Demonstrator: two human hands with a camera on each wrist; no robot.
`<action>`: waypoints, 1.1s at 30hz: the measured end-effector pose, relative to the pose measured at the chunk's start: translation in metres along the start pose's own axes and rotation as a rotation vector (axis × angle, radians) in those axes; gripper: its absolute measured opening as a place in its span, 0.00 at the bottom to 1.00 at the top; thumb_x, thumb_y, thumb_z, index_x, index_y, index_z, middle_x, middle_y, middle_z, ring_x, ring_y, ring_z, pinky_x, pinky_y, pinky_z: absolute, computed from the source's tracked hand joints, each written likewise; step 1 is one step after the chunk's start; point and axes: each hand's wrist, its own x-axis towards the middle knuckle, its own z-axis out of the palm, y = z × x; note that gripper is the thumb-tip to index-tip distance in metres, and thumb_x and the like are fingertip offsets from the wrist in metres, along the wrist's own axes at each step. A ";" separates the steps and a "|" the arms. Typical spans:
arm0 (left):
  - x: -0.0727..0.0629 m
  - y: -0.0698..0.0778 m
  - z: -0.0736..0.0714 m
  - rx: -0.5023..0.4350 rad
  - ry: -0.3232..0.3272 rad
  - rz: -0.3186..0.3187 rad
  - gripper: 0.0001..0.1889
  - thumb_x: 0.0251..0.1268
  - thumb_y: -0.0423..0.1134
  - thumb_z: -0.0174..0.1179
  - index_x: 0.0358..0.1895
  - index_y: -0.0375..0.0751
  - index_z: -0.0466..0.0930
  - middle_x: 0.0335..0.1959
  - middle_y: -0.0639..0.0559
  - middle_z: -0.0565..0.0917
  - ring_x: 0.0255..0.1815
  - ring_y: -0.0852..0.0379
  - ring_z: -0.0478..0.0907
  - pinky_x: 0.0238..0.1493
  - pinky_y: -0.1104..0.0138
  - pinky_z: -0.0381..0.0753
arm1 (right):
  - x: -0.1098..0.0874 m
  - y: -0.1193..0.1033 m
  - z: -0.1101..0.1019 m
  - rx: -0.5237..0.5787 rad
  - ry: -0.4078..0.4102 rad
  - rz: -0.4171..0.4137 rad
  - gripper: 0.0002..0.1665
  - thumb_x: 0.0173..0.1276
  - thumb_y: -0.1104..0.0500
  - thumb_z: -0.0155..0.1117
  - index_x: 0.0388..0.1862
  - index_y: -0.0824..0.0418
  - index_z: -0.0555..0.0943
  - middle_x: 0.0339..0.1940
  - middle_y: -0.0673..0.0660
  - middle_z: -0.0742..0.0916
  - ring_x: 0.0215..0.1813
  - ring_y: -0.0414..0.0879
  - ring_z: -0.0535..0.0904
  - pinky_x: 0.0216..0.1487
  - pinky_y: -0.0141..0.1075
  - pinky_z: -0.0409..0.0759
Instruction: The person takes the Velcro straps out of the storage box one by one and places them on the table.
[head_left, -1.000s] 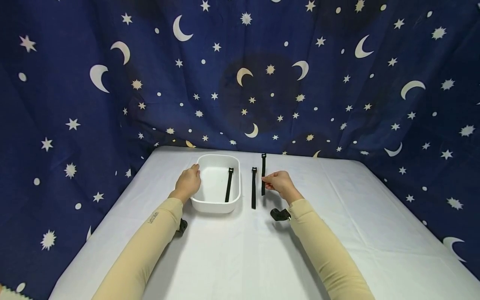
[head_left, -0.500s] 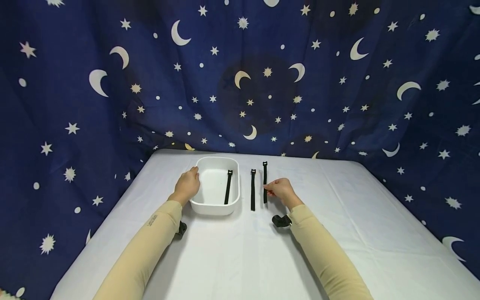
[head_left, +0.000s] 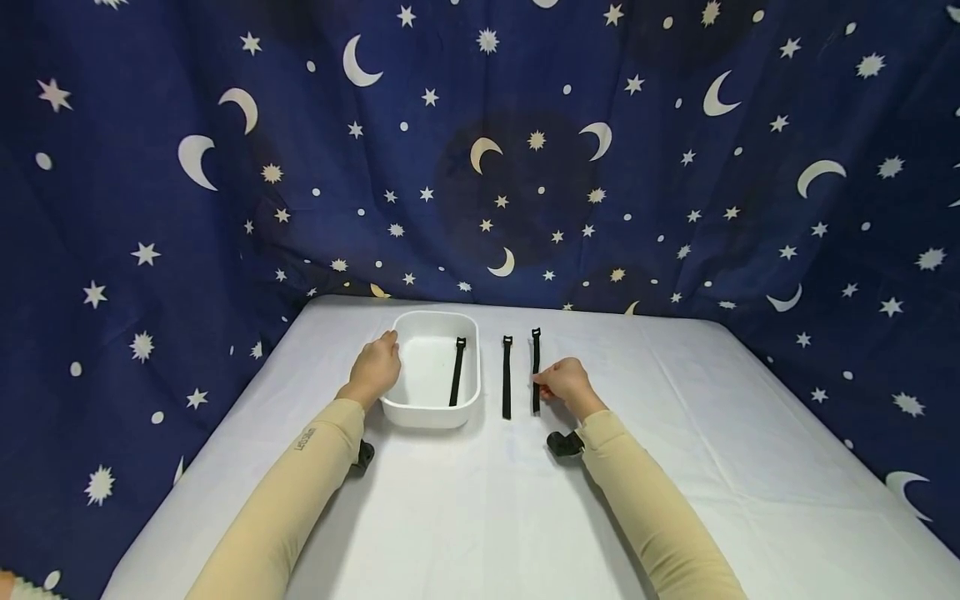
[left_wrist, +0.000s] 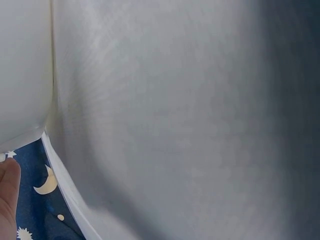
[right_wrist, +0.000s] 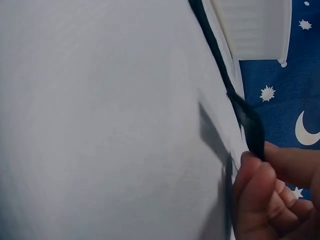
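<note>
My right hand (head_left: 567, 385) pinches a black hook-and-loop cable tie (head_left: 536, 354) between thumb and fingertips. Its slotted head points toward the curtain. In the right wrist view the held strap (right_wrist: 251, 127) bends up from the fingertips, with its shadow on the cloth. To its left a second black cable tie (head_left: 507, 379) lies straight and parallel on the table. A white rectangular box (head_left: 427, 416) stands left of both, with one more cable tie (head_left: 457, 375) lying inside along its right wall. My left hand (head_left: 375, 367) grips the box's left rim; some of its fingers are hidden.
A white cloth (head_left: 465, 533) covers the table. Behind it hangs a dark blue curtain (head_left: 420, 167) with moons and stars. Black wrist-mounted pieces (head_left: 565, 443) sit under both forearms, close over the cloth.
My right hand has brought the pinched cable tie slightly toward me and to the right, widening its gap to the middle one. The left hand stays at the box.
</note>
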 end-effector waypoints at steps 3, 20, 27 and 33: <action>0.000 0.001 -0.002 -0.007 -0.007 -0.004 0.25 0.82 0.38 0.37 0.75 0.32 0.61 0.77 0.36 0.63 0.78 0.38 0.61 0.79 0.49 0.62 | 0.001 0.001 -0.001 -0.008 0.000 0.007 0.08 0.68 0.63 0.68 0.31 0.68 0.83 0.13 0.50 0.82 0.16 0.37 0.76 0.22 0.27 0.77; 0.001 0.003 -0.003 0.017 -0.012 -0.001 0.25 0.82 0.38 0.36 0.75 0.31 0.60 0.76 0.35 0.64 0.77 0.38 0.62 0.79 0.49 0.62 | 0.006 0.001 0.003 -0.135 0.048 -0.016 0.12 0.66 0.62 0.69 0.23 0.65 0.82 0.12 0.51 0.81 0.15 0.39 0.77 0.19 0.29 0.78; 0.002 0.002 -0.002 0.017 -0.011 -0.009 0.25 0.83 0.38 0.35 0.76 0.31 0.60 0.77 0.36 0.63 0.77 0.38 0.61 0.79 0.49 0.62 | 0.006 0.000 0.004 -0.150 0.051 -0.025 0.12 0.66 0.63 0.69 0.23 0.65 0.82 0.12 0.51 0.81 0.15 0.39 0.77 0.19 0.28 0.77; 0.000 0.002 -0.002 0.012 -0.003 -0.008 0.25 0.83 0.38 0.35 0.75 0.31 0.60 0.77 0.35 0.63 0.77 0.38 0.62 0.79 0.49 0.61 | 0.006 -0.001 0.005 -0.182 0.063 -0.020 0.12 0.66 0.63 0.69 0.22 0.64 0.81 0.13 0.51 0.81 0.16 0.39 0.78 0.20 0.28 0.77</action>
